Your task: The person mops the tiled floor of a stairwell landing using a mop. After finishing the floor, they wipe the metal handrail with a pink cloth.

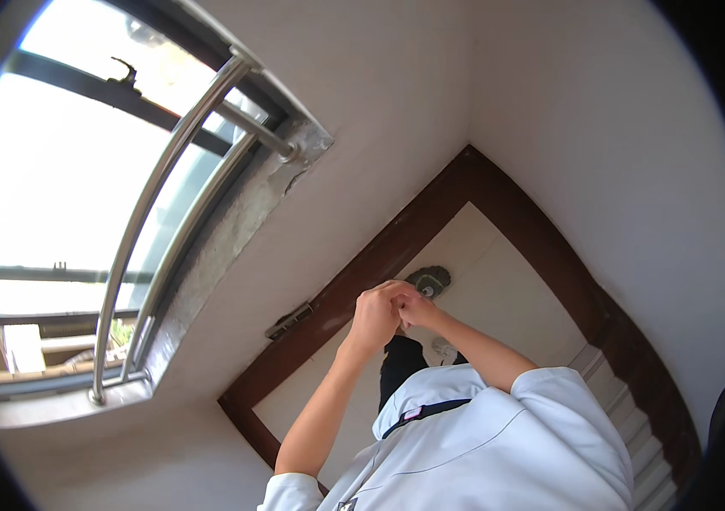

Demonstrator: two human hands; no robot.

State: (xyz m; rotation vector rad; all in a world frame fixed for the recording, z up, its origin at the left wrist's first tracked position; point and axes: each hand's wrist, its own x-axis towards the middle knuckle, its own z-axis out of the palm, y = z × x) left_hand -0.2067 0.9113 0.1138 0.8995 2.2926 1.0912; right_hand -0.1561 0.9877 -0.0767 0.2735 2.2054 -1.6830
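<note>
My left hand (374, 317) and my right hand (415, 307) meet at the centre of the head view, over my legs, with fingers closed together and overlapping. Whatever is between them, if anything, is hidden. Below them show my black trousers (401, 362), a grey shoe (435, 277) and a pale shoe (446, 351), on a light tiled floor (499, 285).
A window (56, 170) with curved steel railings (154, 183) is at upper left, above a rough sill (243, 217). A brown skirting (516, 187) runs along the walls, with a socket plate (290, 319) on the left stretch. Steps (635, 426) descend at lower right.
</note>
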